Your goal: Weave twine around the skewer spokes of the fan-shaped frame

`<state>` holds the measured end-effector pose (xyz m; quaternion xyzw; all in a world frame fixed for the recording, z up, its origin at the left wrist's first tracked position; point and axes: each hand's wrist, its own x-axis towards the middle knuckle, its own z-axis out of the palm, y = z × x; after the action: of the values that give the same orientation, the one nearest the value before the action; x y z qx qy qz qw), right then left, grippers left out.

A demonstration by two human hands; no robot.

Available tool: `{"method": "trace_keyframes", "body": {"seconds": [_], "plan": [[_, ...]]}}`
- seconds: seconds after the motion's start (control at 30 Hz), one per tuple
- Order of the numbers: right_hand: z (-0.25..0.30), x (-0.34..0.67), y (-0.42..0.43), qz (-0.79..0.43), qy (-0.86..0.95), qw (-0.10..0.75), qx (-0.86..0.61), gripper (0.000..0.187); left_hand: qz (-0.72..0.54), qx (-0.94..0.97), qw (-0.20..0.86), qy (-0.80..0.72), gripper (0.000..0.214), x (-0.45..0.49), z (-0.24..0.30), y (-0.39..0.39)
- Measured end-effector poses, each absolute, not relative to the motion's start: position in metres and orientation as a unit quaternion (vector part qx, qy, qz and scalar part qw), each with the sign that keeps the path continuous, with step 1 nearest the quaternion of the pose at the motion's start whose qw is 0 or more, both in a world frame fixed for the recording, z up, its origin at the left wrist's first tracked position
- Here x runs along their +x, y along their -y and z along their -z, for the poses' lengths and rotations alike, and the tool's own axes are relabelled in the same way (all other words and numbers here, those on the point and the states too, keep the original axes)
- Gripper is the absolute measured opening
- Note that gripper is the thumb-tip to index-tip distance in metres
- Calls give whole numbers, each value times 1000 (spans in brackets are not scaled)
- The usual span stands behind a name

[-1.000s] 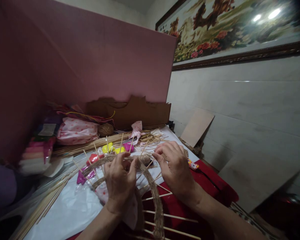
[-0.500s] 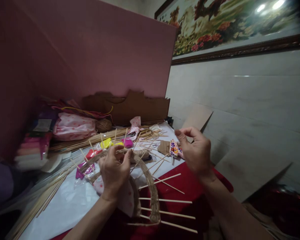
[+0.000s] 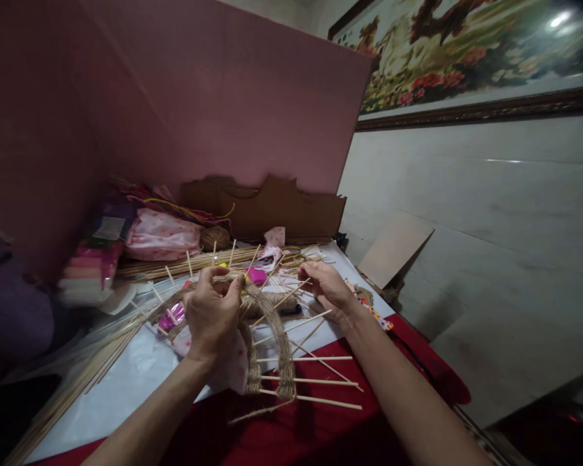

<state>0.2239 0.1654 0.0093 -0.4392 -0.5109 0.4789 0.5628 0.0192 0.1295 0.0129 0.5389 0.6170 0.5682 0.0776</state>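
Observation:
A half-woven round piece of twine on wooden sticks (image 3: 276,343) lies over the red cloth (image 3: 330,427) and white sheet (image 3: 126,382). My left hand (image 3: 212,317) is closed on its woven rim near the top, thumb and fingers pinched. My right hand (image 3: 326,288) reaches in from the right with fingers curled around the far sticks and the twine strand there; what it grips is partly hidden. Bare sticks (image 3: 315,382) fan out of the weave toward the right.
A bundle of long sticks (image 3: 175,265), a twine ball (image 3: 217,237), a pink spotted bag (image 3: 160,236), bright clay packets (image 3: 256,276) and stacked coloured foam (image 3: 90,272) crowd the back left. A pink board (image 3: 223,97) stands behind. A brown cardboard piece (image 3: 272,210) and a tile (image 3: 393,249) lean nearby.
My right hand came down from its raised spot on the right and back to the far sticks of the weave. My left hand kept its hold on the rim. The camera shifted slightly.

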Motion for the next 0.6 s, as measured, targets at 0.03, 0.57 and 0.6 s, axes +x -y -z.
{"method": "trace_keyframes", "body": {"seconds": [0.03,0.57,0.6], "plan": [[-5,222,-167,-483,511,565,-432,38,-566,543,82,-615,30,18,-13,-131],[17,216,-152,-321,662,542,-406,26,-565,539,87,-618,31,10,-9,-139],[18,215,-151,-309,673,536,-404,26,-564,538,82,-621,31,9,-8,-140]]}}
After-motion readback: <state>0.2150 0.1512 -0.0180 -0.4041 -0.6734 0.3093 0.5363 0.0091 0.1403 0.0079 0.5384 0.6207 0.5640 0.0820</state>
